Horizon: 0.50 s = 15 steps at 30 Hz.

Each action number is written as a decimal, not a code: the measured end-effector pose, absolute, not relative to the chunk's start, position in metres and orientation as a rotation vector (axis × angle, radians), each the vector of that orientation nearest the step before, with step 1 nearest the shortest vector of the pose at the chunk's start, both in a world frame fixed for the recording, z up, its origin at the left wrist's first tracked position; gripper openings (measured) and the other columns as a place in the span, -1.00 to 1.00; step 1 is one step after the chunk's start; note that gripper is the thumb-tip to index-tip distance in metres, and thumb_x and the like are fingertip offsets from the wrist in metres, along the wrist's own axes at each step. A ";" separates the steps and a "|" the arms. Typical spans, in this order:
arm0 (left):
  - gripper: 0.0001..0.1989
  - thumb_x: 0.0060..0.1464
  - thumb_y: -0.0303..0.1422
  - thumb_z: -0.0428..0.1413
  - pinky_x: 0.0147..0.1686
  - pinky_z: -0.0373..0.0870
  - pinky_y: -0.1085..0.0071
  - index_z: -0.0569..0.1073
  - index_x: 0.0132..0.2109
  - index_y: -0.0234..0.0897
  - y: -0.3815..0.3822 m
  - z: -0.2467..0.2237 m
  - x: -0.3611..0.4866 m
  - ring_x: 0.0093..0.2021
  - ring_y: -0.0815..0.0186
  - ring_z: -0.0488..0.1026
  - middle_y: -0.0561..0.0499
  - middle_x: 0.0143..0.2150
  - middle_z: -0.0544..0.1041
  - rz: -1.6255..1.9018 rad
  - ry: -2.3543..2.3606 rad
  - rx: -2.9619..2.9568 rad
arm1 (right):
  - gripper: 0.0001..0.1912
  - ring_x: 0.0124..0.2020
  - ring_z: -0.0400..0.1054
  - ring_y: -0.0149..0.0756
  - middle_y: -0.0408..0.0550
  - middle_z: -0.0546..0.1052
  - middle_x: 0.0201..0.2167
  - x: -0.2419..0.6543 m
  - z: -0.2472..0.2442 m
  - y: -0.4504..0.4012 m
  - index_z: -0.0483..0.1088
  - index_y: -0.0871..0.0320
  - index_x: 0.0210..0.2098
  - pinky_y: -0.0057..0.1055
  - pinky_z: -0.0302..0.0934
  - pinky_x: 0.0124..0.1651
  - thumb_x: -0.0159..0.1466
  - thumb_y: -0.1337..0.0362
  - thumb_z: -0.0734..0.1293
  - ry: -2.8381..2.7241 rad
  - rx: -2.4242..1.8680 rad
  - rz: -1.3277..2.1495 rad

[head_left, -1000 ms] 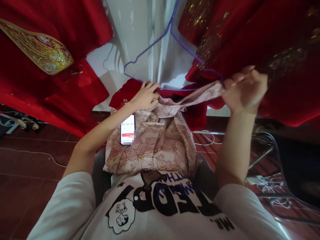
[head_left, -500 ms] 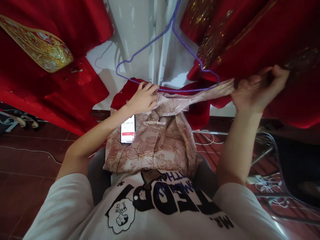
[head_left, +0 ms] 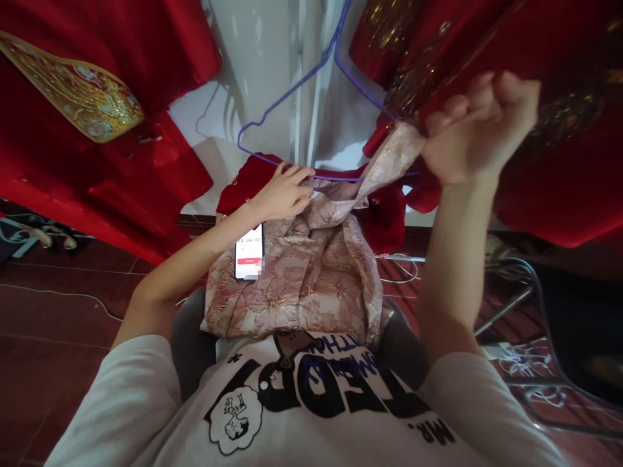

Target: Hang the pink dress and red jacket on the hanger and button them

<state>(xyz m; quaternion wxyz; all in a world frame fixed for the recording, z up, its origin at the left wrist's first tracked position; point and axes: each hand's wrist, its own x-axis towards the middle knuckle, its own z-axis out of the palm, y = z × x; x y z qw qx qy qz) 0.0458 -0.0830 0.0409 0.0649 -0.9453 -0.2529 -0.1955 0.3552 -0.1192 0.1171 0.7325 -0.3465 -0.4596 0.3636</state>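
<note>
A pink-beige garment (head_left: 272, 295) with a gold floral pattern lies across my lap. My left hand (head_left: 287, 189) is closed on its upper edge, beside the lower bar of a purple hanger (head_left: 282, 98). My right hand (head_left: 479, 133) is raised at the right with curled fingers, pulling up a strip of the same fabric (head_left: 394, 155). That strip crosses in front of the hanger's right corner and hides part of it. A phone (head_left: 249, 256) with a lit timer screen rests on the garment below my left wrist.
Red garments with gold decoration (head_left: 104, 97) hang at left and right. Dark red cloth (head_left: 384, 220) lies behind the pink one. At right stands a black chair (head_left: 584, 324) with metal legs. White cables (head_left: 525, 360) and shoes (head_left: 53, 240) are on the tiled floor.
My right hand has moved up and slightly left, lifting the fabric strip over the hanger's right corner. The hanger's left end has shifted slightly right. My left hand stays nearly in place.
</note>
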 end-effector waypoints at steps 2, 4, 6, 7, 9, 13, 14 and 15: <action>-0.72 0.30 -0.43 0.03 0.36 0.16 -0.23 0.65 -0.09 -0.17 -0.083 0.040 0.047 0.27 -0.05 0.37 -0.14 0.24 0.47 -0.593 -0.776 -2.844 | -0.86 0.01 0.49 -0.21 -0.02 0.53 -0.09 0.343 0.117 -0.118 0.34 0.02 -0.32 -0.17 0.32 0.28 0.25 0.23 0.16 -1.076 -0.739 0.883; -0.72 0.30 -0.43 0.03 0.37 0.15 -0.24 0.64 -0.08 -0.16 -0.084 0.039 0.046 0.27 -0.04 0.37 -0.14 0.24 0.47 -0.594 -0.790 -2.843 | -0.84 0.09 0.49 -0.19 -0.03 0.57 -0.10 0.336 0.111 -0.124 0.36 0.01 -0.27 -0.13 0.20 0.43 0.16 0.18 0.23 -1.177 -0.734 0.908; -0.72 0.29 -0.43 0.03 0.38 0.12 -0.25 0.64 -0.06 -0.14 -0.085 0.039 0.046 0.27 -0.04 0.37 -0.13 0.24 0.48 -0.606 -0.798 -2.843 | -0.75 0.21 0.44 -0.15 -0.05 0.57 0.05 0.334 0.103 -0.133 0.35 -0.01 -0.24 -0.08 0.12 0.50 0.07 0.13 0.31 -1.244 -0.774 0.892; -0.71 0.29 -0.42 0.03 0.39 0.11 -0.26 0.64 -0.05 -0.14 -0.085 0.039 0.045 0.27 -0.05 0.37 -0.12 0.23 0.48 -0.614 -0.800 -2.844 | -0.72 0.29 0.39 -0.13 -0.08 0.54 0.16 0.334 0.098 -0.137 0.34 -0.04 -0.22 -0.05 0.13 0.49 0.05 0.13 0.35 -1.262 -0.818 0.872; -0.71 0.28 -0.42 0.03 0.39 0.09 -0.27 0.64 -0.03 -0.14 -0.085 0.039 0.044 0.28 -0.05 0.36 -0.13 0.23 0.48 -0.631 -0.805 -2.851 | -0.69 0.42 0.24 -0.13 -0.21 0.39 0.36 0.337 0.088 -0.143 0.33 -0.09 -0.18 -0.01 0.19 0.44 0.06 0.16 0.38 -1.307 -0.930 0.802; -0.72 0.29 -0.44 0.00 0.39 0.08 -0.27 0.62 -0.07 -0.17 -0.084 0.039 0.045 0.26 -0.05 0.38 -0.14 0.23 0.48 -0.648 -0.827 -2.863 | -0.58 0.45 0.18 -0.18 -0.09 0.33 0.39 0.344 0.071 -0.137 0.35 -0.04 0.02 -0.06 0.05 0.52 0.16 0.22 0.34 -1.521 -1.026 0.414; -0.72 0.30 -0.44 -0.02 0.39 0.09 -0.25 0.60 -0.09 -0.17 -0.084 0.040 0.045 0.26 -0.04 0.39 -0.14 0.23 0.48 -0.650 -0.831 -2.864 | -0.56 0.42 0.22 -0.18 -0.02 0.37 0.34 0.345 0.068 -0.133 0.34 0.00 0.10 -0.05 0.01 0.53 0.22 0.23 0.33 -1.573 -1.043 0.308; -0.72 0.31 -0.44 -0.03 0.39 0.09 -0.22 0.59 -0.11 -0.18 -0.085 0.040 0.045 0.25 -0.02 0.39 -0.14 0.22 0.48 -0.651 -0.834 -2.864 | -0.55 0.37 0.26 -0.17 0.02 0.41 0.28 0.344 0.066 -0.128 0.32 0.04 0.16 -0.04 0.01 0.52 0.28 0.24 0.31 -1.603 -1.072 0.230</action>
